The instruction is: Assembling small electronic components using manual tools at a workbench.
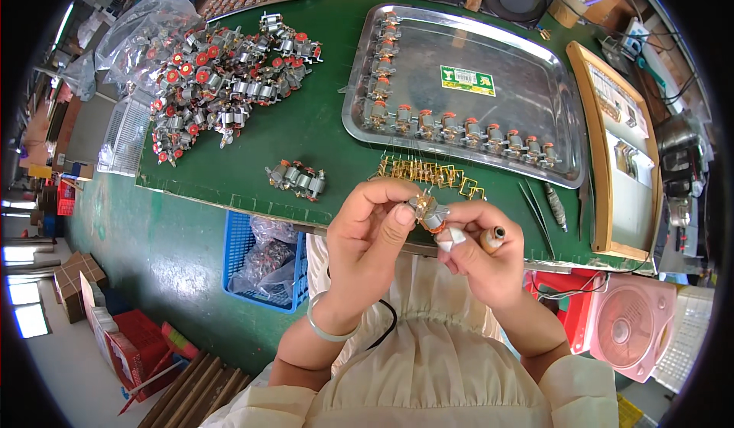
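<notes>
Just past the table's near edge, my left hand (375,229) pinches a small silver electrical component (433,212) with a brassy top and an orange-red end. My right hand (483,260) grips the same piece from the other side, with a white wrap (450,238) around one digit. Tucked in the right fingers is a brownish rod-like tool (492,238) with a dark hollow end; its rest is hidden. Beyond my hands lies a row of bent brass wire frames (428,172). A short cluster of similar components (297,179) sits left of them.
A metal tray (505,38) holds components along two sides. A large component heap (222,84) lies at left beside clear plastic bags. Tweezers (537,218) and a wooden-framed box (615,152) are at right. A blue crate (262,263) stands below the green table (229,191).
</notes>
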{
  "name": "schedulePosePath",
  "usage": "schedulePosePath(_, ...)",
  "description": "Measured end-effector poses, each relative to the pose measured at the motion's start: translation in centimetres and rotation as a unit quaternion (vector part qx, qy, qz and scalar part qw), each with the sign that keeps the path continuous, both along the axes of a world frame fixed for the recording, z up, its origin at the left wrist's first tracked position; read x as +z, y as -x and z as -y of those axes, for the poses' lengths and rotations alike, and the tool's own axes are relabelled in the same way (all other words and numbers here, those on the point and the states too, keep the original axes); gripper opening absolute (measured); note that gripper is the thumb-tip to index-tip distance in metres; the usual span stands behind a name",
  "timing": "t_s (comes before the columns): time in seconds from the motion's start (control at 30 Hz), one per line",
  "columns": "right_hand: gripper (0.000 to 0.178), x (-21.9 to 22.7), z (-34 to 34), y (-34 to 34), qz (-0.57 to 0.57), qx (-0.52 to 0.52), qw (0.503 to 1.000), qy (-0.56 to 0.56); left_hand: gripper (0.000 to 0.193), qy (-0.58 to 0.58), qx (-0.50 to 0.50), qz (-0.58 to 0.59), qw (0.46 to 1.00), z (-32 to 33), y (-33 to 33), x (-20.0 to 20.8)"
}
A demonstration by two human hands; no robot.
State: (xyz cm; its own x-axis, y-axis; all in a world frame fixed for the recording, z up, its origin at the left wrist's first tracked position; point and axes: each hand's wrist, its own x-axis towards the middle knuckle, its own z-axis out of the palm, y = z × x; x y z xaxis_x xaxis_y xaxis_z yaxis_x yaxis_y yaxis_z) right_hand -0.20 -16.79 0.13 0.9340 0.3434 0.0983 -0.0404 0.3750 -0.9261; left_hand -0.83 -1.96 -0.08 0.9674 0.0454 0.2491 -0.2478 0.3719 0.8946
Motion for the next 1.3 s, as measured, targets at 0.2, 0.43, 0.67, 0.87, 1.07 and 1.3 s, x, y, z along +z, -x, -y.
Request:
schedulePosePath(0.2,0.02,0.1,0.3,-0.3,-0.058,0.02,0.997,-0.048,0.013,-0.013,0.013,0.034,0.999,0.4,-0.3,0.0)
schedulePosePath(0.43,0.015,0.5,1.1,-1.0,-0.055,0.033,0.997,-0.033,0.015,-0.036,0.011,0.049,0.998,0.6,-0.5,0.3)
schedulePosePath(0.67,0.012,0.6,0.3,-0.7,-0.015,-0.025,1.0,-0.006,0.013,0.006,-0.019,0.032,0.999,0.5,-0.4,-0.1)
schedulePosePath(0.87,0.015,0.6,0.3,-0.6,-0.078,0.008,0.995,-0.065,0.013,0.012,-0.021,0.035,0.999,0.6,-0.5,-0.2)
schedulePosePath(1.07,0.018,0.6,0.2,-0.5,-0.171,0.042,0.976,-0.131,0.012,-0.011,0.006,0.042,0.999,0.8,-0.5,-0.1)
schedulePosePath(1.3,0.02,0.8,-0.4,-0.1,-0.11,-0.044,0.99,-0.075,0.012,-0.026,0.098,0.011,0.995,2.4,0.2,0.2)
